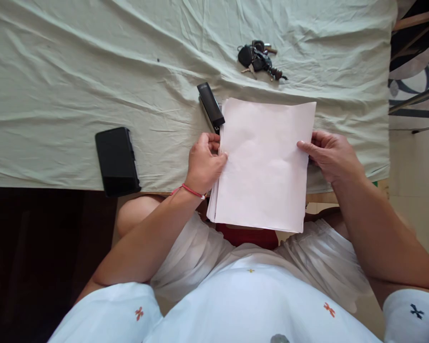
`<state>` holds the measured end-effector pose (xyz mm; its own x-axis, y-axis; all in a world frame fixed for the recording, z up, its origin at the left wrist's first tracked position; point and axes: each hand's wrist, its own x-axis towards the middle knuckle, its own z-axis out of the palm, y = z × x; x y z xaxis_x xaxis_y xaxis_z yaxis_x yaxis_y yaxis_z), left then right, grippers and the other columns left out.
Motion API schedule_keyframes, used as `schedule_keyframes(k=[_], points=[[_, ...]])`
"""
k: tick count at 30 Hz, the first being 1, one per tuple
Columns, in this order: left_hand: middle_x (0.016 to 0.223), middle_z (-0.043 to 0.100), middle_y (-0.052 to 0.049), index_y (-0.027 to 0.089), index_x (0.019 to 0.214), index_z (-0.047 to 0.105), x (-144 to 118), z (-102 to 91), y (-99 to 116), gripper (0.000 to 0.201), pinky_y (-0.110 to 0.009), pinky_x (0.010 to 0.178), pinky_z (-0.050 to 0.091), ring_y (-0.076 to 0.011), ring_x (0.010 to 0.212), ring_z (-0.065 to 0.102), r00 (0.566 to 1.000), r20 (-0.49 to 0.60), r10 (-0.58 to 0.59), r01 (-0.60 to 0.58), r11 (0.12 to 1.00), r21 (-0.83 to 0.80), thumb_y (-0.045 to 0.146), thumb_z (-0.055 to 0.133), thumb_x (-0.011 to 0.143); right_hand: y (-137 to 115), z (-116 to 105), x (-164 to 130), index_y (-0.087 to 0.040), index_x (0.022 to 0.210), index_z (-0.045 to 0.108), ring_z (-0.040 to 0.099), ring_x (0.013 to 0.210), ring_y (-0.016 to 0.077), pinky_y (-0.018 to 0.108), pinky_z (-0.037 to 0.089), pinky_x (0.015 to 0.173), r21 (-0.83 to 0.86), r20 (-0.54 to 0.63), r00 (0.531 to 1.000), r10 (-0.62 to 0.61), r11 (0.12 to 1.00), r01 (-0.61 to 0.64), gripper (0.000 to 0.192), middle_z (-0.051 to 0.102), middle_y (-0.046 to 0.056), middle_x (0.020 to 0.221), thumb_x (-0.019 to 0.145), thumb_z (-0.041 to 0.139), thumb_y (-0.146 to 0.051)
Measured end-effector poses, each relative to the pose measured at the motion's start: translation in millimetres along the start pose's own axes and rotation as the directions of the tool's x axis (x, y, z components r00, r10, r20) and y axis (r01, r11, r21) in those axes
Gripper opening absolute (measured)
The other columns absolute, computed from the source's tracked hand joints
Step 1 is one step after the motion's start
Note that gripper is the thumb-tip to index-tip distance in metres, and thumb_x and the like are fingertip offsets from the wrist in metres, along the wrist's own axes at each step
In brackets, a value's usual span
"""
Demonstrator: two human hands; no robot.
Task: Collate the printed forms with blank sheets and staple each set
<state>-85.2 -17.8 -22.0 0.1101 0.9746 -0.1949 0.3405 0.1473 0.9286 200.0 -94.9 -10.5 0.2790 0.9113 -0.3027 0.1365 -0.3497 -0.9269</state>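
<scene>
1. White cotton clothing with small orange and navy cross marks (250, 305) is seen nearest the camera, across the person's lap and sleeves.
2. A stack of white paper sheets (264, 166) is held just above the lap, its far edge reaching over the near edge of the tabletop (75, 85), which is covered by a wrinkled pale green cloth.
3. The stack's left edge is pinched by the left hand (202, 164), thumb on top and fingers curled beneath; a thin red thread bracelet (189, 190) is worn at that wrist.
4. The right edge is gripped by the right hand (331, 155), its grip closed on the sheets in the same way.
5. A black stapler (210, 105) is lain on the cloth, touching the stack's far-left corner.
6. A black rectangular phone case (117, 160) is set at the cloth's near edge, well left of the hands.
7. A bunch of dark keys (259, 59) is placed farther back.
</scene>
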Motion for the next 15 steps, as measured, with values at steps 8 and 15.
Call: schedule_keyframes(k=[8,15], points=[[0.082,0.06,0.003,0.021,0.095,0.055,-12,9.0,10,0.034,-0.021,0.052,0.045,-0.0082,0.06,0.056,0.997,0.04,-0.064,0.074,0.943,-0.325,0.007,0.07,0.069,-15,-5,-12,-0.027,0.103,0.078,0.072,0.105,0.0227,0.043,0.058,0.103,0.282,0.084,0.996,0.021,0.958,-0.044,0.036,0.076,0.002,0.115,0.07,0.091,-0.034],[0.08,0.056,0.004,0.024,0.092,0.052,-3,7.6,15,0.037,-0.019,0.042,0.033,-0.0057,0.052,0.043,0.999,0.027,-0.021,0.031,0.874,-0.486,0.01,0.076,0.067,-18,2,-14,-0.026,0.114,0.075,0.072,0.112,0.0285,0.05,0.058,0.104,0.363,0.233,0.965,0.121,0.91,-0.202,0.053,0.075,0.004,0.12,0.065,0.094,-0.035]])
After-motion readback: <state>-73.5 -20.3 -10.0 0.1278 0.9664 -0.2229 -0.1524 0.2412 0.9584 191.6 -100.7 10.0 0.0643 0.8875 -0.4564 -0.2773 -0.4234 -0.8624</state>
